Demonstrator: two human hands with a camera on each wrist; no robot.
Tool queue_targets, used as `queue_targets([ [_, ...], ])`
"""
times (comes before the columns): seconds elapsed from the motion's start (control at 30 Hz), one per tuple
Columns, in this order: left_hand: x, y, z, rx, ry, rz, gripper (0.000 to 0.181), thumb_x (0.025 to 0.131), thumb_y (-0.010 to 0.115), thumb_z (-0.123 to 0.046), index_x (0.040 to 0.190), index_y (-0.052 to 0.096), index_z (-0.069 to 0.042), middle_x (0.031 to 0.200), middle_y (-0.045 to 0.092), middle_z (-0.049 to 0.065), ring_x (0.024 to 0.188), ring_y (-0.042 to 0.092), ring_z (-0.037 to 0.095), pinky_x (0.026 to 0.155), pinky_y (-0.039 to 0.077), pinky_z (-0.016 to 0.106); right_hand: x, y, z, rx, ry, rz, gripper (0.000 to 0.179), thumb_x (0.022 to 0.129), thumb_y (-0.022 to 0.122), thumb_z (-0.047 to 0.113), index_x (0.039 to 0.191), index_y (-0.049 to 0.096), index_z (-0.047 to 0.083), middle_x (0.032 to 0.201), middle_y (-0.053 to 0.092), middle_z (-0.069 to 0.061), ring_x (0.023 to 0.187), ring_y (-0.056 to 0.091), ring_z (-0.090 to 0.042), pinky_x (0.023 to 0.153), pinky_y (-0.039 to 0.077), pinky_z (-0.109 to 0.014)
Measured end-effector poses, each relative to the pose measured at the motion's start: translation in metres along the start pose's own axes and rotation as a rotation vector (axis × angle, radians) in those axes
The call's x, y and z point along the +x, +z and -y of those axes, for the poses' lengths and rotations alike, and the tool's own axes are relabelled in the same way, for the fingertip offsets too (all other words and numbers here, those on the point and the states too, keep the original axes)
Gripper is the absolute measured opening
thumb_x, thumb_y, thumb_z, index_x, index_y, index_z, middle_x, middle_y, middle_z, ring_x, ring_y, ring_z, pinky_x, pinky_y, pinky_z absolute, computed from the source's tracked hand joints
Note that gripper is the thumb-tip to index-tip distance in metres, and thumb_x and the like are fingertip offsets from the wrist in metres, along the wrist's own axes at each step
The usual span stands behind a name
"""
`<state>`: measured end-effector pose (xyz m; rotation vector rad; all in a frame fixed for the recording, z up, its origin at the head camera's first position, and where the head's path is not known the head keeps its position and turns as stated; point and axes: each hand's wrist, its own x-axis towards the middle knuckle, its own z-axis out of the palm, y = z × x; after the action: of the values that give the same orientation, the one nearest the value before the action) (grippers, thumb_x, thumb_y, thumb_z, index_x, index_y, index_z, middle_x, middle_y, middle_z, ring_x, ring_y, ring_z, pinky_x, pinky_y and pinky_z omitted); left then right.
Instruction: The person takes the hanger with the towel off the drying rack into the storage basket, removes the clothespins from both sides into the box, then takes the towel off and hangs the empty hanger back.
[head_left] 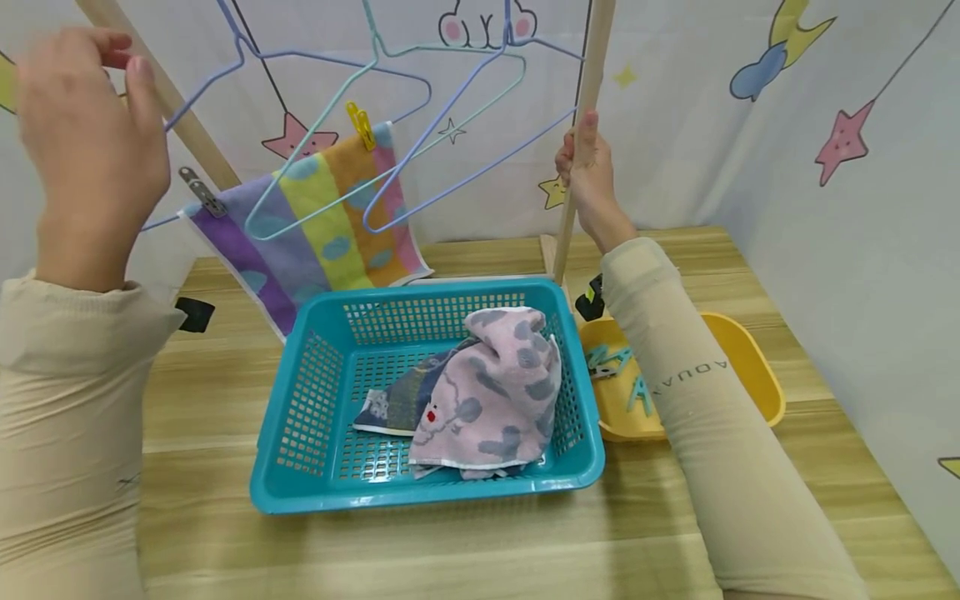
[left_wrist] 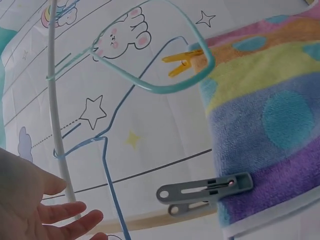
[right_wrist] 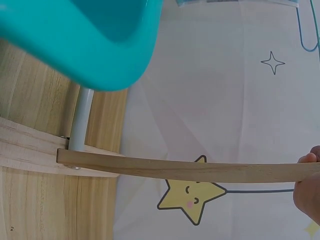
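My right hand (head_left: 592,179) grips the right wooden post (head_left: 595,58) of a rack, thumb pointing up along it. At upper left my left hand (head_left: 93,142) is raised by the left post (head_left: 202,142), blurred in the head view. The left wrist view shows its fingers loosely spread beside a white rail (left_wrist: 56,110), holding nothing. A striped towel (head_left: 315,217) hangs from a blue hanger (left_wrist: 112,195), held by a grey clothespin (head_left: 202,192) and a yellow clothespin (head_left: 361,127). A mint hanger (head_left: 322,218) and another blue hanger (head_left: 472,175) hang alongside, bare.
Below the hangers a teal basket (head_left: 427,497) holds a crumpled pink-and-grey towel (head_left: 487,400) and a dark blue cloth (head_left: 408,396). Right of it, partly under my right forearm, a yellow tray (head_left: 765,392) contains several mint clothespins (head_left: 639,393). Patterned white curtains surround the wooden table (head_left: 450,558).
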<state>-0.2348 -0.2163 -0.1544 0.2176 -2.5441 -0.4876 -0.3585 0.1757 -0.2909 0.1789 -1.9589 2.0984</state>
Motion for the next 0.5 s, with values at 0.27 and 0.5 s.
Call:
queue_targets([
  [0.27, 0.003, 0.011, 0.021, 0.039, 0.016, 0.177, 0.057, 0.109, 0.025, -0.033, 0.151, 0.03, 0.004, 0.15, 0.037, 0.027, 0.135, 0.034, 0.047, 0.104, 0.031, 0.06, 0.0, 0.0, -0.001, 0.01, 0.001, -0.004, 0.046, 0.109, 0.022, 0.042, 0.077, 0.037, 0.013, 0.068, 0.036, -0.002, 0.063, 0.032, -0.017, 0.06, 0.028, -0.026],
  [0.5, 0.006, 0.02, 0.041, -0.019, 0.019, 0.281, 0.059, 0.109, 0.022, -0.035, 0.147, 0.034, 0.008, 0.135, 0.049, 0.033, 0.107, 0.048, 0.046, 0.067, 0.035, 0.041, 0.0, 0.001, -0.001, 0.011, 0.001, -0.004, 0.045, 0.11, 0.022, 0.04, 0.077, 0.037, 0.013, 0.068, 0.036, -0.002, 0.063, 0.032, -0.018, 0.059, 0.029, -0.026],
])
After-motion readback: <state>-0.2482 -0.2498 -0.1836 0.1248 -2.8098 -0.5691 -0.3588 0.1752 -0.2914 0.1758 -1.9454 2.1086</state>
